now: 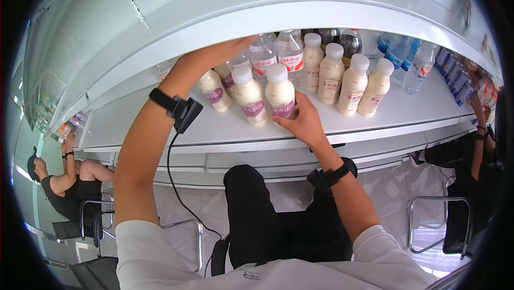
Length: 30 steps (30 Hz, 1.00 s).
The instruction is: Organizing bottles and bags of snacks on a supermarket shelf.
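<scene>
My right hand (306,119) grips the lower part of a cream-coloured drink bottle (279,88) with a purple label and white cap, upright on the white shelf (297,131). Just left of it stands a matching purple-label bottle (251,97), and another (216,92) is farther left. My left hand (233,50) reaches over these bottles towards the clear water bottles (263,55). Its fingertips are hidden at the upper shelf's edge, so any hold is not visible. To the right of my right hand are several cream bottles with pale labels, including a front one (353,87).
The upper shelf's white lip (281,17) overhangs the bottles. Dark drink bottles (350,43), blue-labelled water bottles (398,51) and blue packs (453,74) stand farther right. A black cable (170,173) hangs from my left wrist strap. Other people sit at left (66,185) and right (468,185).
</scene>
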{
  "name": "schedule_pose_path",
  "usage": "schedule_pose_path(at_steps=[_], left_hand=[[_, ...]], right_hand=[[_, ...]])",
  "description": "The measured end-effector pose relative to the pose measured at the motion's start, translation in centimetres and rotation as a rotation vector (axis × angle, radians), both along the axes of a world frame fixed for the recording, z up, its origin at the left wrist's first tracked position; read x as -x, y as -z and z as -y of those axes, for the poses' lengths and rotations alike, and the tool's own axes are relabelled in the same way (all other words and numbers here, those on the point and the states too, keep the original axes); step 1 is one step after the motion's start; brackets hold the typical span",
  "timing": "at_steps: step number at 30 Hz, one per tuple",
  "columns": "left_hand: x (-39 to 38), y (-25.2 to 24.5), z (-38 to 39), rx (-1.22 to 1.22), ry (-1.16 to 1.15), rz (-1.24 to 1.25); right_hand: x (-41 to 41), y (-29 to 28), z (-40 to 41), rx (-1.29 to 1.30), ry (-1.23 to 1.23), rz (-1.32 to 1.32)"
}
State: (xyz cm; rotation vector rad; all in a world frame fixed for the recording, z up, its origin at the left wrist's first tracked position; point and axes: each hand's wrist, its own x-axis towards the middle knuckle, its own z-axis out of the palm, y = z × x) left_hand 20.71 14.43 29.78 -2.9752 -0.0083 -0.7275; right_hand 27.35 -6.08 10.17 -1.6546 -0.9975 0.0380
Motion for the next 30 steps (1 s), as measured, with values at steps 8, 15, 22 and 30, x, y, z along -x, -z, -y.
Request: schedule_pose_path(at_steps=[8,15,22,30], left_hand=[[0.5,0.8,0.1,-0.087,-0.037,0.158],[7.1,10.7,4.4,0.61,-0.164,0.398],[5.7,19.4,6.4,1.021,-0.153,0.299],[1.6,19.0,11.3,0.998,-0.035,0.349]], right_hand=[[0.7,0.4,-1.0,-0.066,-0.043,-0.028],[-1.1,2.4,-0.8,-0.192,0.236,0.13],[-0.1,1.9,-1.5,-0.29,0.318,0.084],[0.4,1.5,-0.1,-0.46,0.487,0.135]])
